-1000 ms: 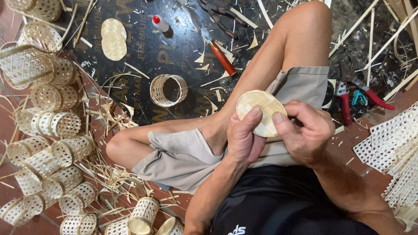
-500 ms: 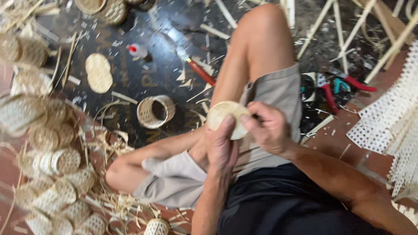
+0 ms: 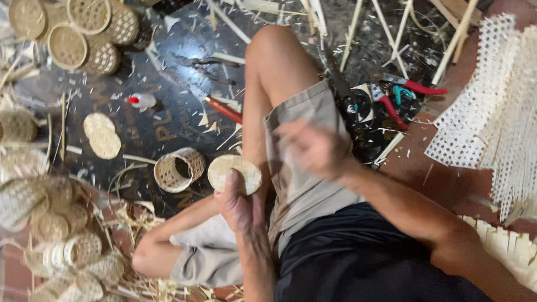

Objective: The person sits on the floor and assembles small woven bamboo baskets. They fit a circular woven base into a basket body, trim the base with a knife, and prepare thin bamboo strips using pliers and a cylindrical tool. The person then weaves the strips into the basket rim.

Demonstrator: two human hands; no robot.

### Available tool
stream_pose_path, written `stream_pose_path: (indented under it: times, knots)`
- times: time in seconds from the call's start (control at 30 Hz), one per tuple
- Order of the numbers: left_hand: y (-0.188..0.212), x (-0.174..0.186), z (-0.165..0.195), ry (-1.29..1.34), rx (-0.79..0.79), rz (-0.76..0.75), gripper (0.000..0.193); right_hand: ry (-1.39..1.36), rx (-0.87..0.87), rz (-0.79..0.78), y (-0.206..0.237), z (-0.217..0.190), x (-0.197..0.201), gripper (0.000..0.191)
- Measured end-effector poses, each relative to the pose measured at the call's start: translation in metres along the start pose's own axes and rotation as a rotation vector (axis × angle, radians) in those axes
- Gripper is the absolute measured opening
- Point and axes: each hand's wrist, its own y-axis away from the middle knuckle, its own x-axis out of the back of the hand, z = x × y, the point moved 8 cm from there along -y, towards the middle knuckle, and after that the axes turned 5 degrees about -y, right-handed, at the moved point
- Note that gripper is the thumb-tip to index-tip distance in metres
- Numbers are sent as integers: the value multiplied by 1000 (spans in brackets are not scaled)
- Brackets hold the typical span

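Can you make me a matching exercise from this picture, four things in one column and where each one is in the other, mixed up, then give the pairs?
Things:
1. woven round disc
2. small open woven cylinder
3. red-handled cutters
4. sheets of open lattice weave

Places:
A. lying on its side on the dark mat, just left of the disc
B. far right, on the reddish floor
C. held in the left hand
D. on the floor beyond the raised knee, upper right

Pairs: 1-C, 2-A, 3-D, 4-B
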Motion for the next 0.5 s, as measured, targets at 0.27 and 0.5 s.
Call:
stream_pose_path:
  times: [0.27, 0.5]
  knots:
    - [-16, -23, 10, 119, 32, 21, 36, 961, -453, -173, 40, 180, 77, 59]
    - [-7, -34, 31, 138, -2, 4, 36, 691, -642, -126, 38, 204, 93, 53]
